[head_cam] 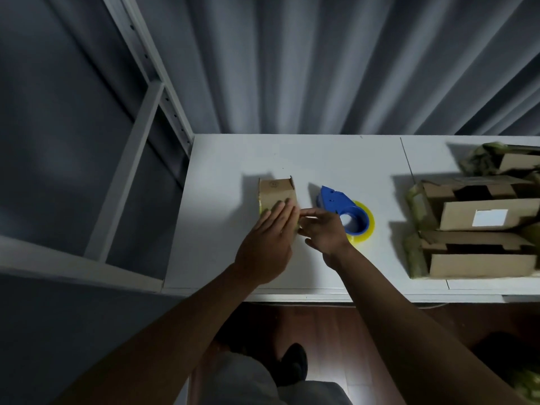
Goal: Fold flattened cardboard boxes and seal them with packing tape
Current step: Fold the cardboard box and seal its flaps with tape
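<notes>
Cardboard box (276, 194) under flat left hand (267, 244); right hand (323, 229) relaxed, grip released; markings unreadable.

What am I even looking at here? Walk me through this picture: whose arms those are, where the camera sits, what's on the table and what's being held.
There is no machine here. The single picture comes from a camera worn on a person's head, looking down at their own bare arms.

On the white table stands a small brown cardboard box. The left hand lies flat on it with straight fingers. The right hand touches the box's right edge, seemingly pressing yellowish tape there; whether it pinches anything is unclear.

Beside it lies a blue tape dispenser with a yellow roll, held by no one. At the right sit more brown cardboard boxes, some taped.
</notes>
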